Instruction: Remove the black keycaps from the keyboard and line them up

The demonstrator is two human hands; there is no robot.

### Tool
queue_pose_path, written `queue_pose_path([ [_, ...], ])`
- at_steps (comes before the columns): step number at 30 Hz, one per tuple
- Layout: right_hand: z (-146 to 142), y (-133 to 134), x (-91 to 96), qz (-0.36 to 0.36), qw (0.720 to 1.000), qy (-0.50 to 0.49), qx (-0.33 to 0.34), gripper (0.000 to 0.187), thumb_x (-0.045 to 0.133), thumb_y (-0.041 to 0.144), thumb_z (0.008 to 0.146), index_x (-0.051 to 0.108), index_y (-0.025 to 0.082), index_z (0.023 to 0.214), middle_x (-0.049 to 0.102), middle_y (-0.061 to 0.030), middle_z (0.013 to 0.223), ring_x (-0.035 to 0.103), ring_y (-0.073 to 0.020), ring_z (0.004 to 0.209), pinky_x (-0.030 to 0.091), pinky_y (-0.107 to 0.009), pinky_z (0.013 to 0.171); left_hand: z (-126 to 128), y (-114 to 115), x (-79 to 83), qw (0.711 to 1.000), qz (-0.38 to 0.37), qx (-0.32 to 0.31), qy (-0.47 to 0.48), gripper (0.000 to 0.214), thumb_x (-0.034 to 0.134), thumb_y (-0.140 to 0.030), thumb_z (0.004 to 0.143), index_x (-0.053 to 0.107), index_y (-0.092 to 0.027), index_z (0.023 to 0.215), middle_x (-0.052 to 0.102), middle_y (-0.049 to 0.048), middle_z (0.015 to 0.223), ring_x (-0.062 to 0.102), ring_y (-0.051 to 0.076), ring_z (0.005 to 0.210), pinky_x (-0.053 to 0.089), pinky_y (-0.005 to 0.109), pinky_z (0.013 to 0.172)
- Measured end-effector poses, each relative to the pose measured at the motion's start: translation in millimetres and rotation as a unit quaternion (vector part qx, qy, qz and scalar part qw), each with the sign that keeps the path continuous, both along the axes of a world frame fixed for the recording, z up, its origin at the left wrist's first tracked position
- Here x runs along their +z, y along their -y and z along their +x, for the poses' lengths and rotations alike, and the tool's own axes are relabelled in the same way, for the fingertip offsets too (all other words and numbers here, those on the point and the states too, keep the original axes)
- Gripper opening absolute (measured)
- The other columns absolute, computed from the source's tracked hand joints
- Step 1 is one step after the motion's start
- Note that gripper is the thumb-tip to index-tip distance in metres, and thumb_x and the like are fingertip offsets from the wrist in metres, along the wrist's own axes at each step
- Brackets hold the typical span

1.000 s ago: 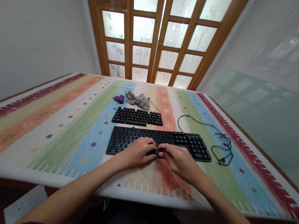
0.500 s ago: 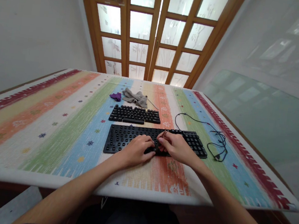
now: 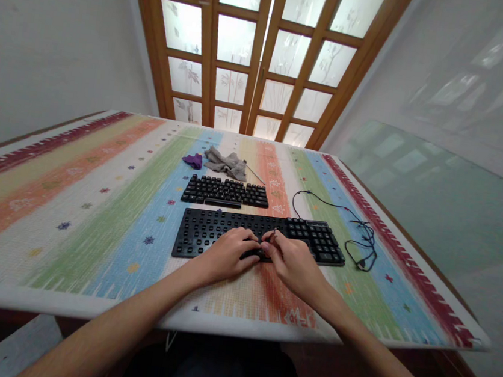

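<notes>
A black computer keyboard (image 3: 210, 232) lies before me. Its left and middle parts are stripped to bare key stems, while keycaps cover the right-hand section. My left hand (image 3: 230, 251) rests on the keyboard's lower middle, fingers curved over it and thumb by the front edge. Just right of it, my right hand (image 3: 292, 253) is closed in a pinch above the keys. A small dark tip shows at its fingers, too small to name. Behind the keyboard, loose black keycaps (image 3: 226, 192) sit in rows on the cloth, with a long space bar cap in front.
A grey rag (image 3: 226, 162) and a purple cloth (image 3: 193, 161) lie farther back, with a thin stick (image 3: 255, 172) beside the rag. The keyboard's black cable (image 3: 366, 241) coils at the right. A striped tablecloth (image 3: 107, 220) covers the table.
My right hand has come slightly lower and closer to my left fingers, its pinch still closed. The left hand stays on the keyboard. The view has shifted a little.
</notes>
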State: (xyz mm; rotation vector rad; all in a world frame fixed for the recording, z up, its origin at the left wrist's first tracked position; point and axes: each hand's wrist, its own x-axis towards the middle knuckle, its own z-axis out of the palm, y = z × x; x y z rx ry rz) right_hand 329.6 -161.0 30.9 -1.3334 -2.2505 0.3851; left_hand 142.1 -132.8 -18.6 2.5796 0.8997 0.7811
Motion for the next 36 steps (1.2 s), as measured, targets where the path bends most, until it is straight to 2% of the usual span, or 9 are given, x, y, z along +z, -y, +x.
queue_pose_path([
  [4, -1.6, 8.6, -6.8, 0.022, 0.999, -0.016, -0.019, 0.013, 0.048, 0.019, 0.097, 0.060, 0.018, 0.094, 0.072, -0.0052, 0.083, 0.071, -0.0201, 0.074, 0.047, -0.027, 0.067, -0.1, 0.0, -0.3, 1.000, -0.002, -0.005, 0.006, 0.019, 0.059, -0.024, 0.092, 0.069, -0.019, 0.107, 0.066, 0.0085, 0.111, 0.059, 0.024, 0.105, 0.048, 0.040, 0.095],
  [7, -1.3, 15.1, -12.6, 0.042, 0.999, -0.014, -0.008, 0.015, 0.044, 0.020, 0.098, 0.059, 0.018, 0.097, 0.073, -0.0070, 0.087, 0.071, -0.0214, 0.076, 0.048, -0.028, 0.067, 0.0, 0.1, 0.1, 1.000, -0.007, -0.009, 0.014, 0.017, 0.058, -0.025, 0.093, 0.070, -0.019, 0.103, 0.066, 0.0088, 0.110, 0.059, 0.023, 0.104, 0.048, 0.039, 0.094],
  [11, 2.0, 12.9, -12.5, 0.039, 0.999, -0.029, -0.002, 0.014, 0.044, 0.021, 0.099, 0.058, 0.018, 0.098, 0.073, -0.0079, 0.087, 0.072, -0.0211, 0.077, 0.049, -0.028, 0.068, 0.0, 0.1, 0.7, 1.000, -0.015, -0.008, 0.013, 0.018, 0.059, -0.025, 0.091, 0.067, -0.019, 0.107, 0.066, 0.0091, 0.109, 0.059, 0.024, 0.104, 0.048, 0.040, 0.094],
  [15, 4.6, -2.4, -5.2, -0.008, 0.999, -0.043, -0.014, 0.015, 0.046, 0.024, 0.098, 0.059, 0.018, 0.093, 0.072, -0.0062, 0.079, 0.070, -0.0205, 0.071, 0.049, -0.028, 0.066, 0.0, 0.4, 1.5, 1.000, -0.018, -0.002, 0.004, 0.019, 0.062, -0.024, 0.090, 0.066, -0.017, 0.107, 0.066, 0.0100, 0.109, 0.059, 0.025, 0.106, 0.047, 0.041, 0.096],
  [20, 2.9, -24.5, 0.0, -0.112, 0.990, -0.090, -0.016, 0.021, 0.043, 0.029, 0.099, 0.056, 0.019, 0.086, 0.069, -0.0034, 0.067, 0.067, -0.0173, 0.057, 0.047, -0.026, 0.056, -0.5, -1.0, 1.2, 1.000, -0.020, -0.003, 0.006, 0.016, 0.063, -0.023, 0.089, 0.067, -0.018, 0.104, 0.066, 0.0093, 0.110, 0.060, 0.024, 0.106, 0.048, 0.041, 0.097],
  [25, -0.3, -38.3, 4.1, -0.107, 0.992, -0.059, 0.006, 0.028, 0.043, 0.026, 0.098, 0.049, 0.021, 0.071, 0.064, -0.0019, 0.059, 0.064, -0.0166, 0.054, 0.046, -0.027, 0.056, -0.9, -2.8, 1.3, 1.000, -0.029, -0.004, 0.011, 0.017, 0.064, -0.024, 0.089, 0.068, -0.018, 0.104, 0.066, 0.0091, 0.109, 0.061, 0.024, 0.104, 0.048, 0.040, 0.096],
  [31, 2.7, -50.4, -3.3, -0.211, 0.969, -0.128, -0.006, 0.023, 0.039, 0.029, 0.098, 0.050, 0.020, 0.081, 0.060, 0.0006, 0.056, 0.061, -0.0151, 0.046, 0.045, -0.025, 0.047, -0.4, -4.3, 0.7, 0.999, -0.043, 0.001, 0.027, 0.016, 0.065, -0.027, 0.089, 0.070, -0.018, 0.101, 0.067, 0.0082, 0.107, 0.061, 0.024, 0.103, 0.048, 0.040, 0.096],
  [36, 9.0, -53.9, -6.2, -0.245, 0.952, -0.183, -0.001, 0.027, 0.041, 0.042, 0.097, 0.050, 0.019, 0.088, 0.062, 0.0003, 0.060, 0.060, -0.0147, 0.045, 0.042, -0.023, 0.042, -1.6, -5.6, 3.6, 0.998, -0.054, -0.007, 0.039, 0.019, 0.061, -0.029, 0.092, 0.070, -0.017, 0.104, 0.068, 0.0086, 0.108, 0.060, 0.022, 0.105, 0.048, 0.038, 0.097],
])
